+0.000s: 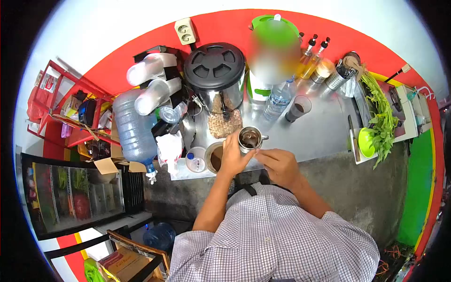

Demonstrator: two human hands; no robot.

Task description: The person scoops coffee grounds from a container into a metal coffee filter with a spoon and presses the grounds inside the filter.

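My left hand (231, 155) is wrapped around the side of a small metal mug (243, 146), steadying it near the counter's front edge. Dark brown liquid (250, 137) shows inside, and the mug's handle points right. At the near rim, my right hand (280, 167) pinches what looks like a thin metal spoon (254, 145); its lower end is hidden in the mug. A round tub of brown powder (216, 159) stands just left of my left hand. Beside that tub is a clear plastic container (196, 162) with a blue piece on it.
Behind the mug lie a woven mat (224, 124) and a big steel pot with a black lid (214, 66). A water bottle (279, 101) and a glass of dark liquid (299, 109) stand to the right. Further right are a knife (353, 136), green bowl (366, 142) and leafy greens (383, 122).
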